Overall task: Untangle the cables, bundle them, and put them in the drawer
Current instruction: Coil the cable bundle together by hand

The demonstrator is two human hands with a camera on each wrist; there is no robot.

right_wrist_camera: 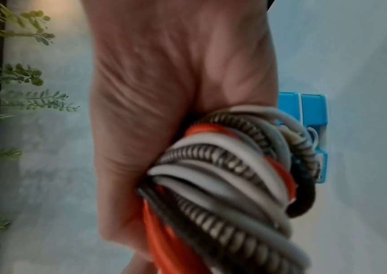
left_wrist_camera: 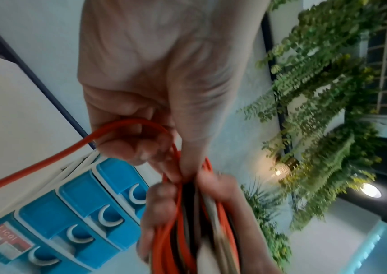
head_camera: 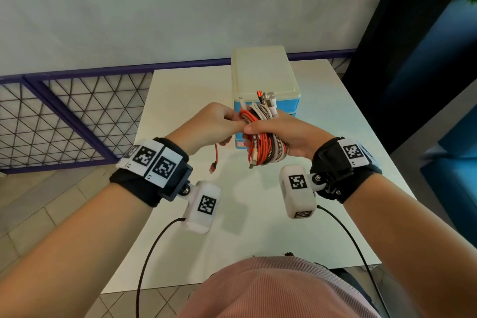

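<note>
A bundle of coiled cables [head_camera: 263,137] in orange, white and braided black-and-white is gripped in my right hand [head_camera: 281,134] above the table. Several plug ends stick up from its top. The same bundle [right_wrist_camera: 230,183] fills the right wrist view under the palm. My left hand [head_camera: 216,124] pinches the orange cable [left_wrist_camera: 127,128] right beside the bundle. That cable's loose end with a red plug [head_camera: 213,167] dangles below the left hand. A blue drawer unit [head_camera: 265,85] with a cream top stands just behind the hands. Its drawer fronts [left_wrist_camera: 82,213] look closed.
A white table [head_camera: 180,100] carries the drawer unit. A purple mesh fence [head_camera: 72,116] runs along the left and behind. Dark blue furniture [head_camera: 438,85] stands to the right, with green plants [left_wrist_camera: 323,111] above. Black camera leads [head_camera: 154,253] hang from both wrists.
</note>
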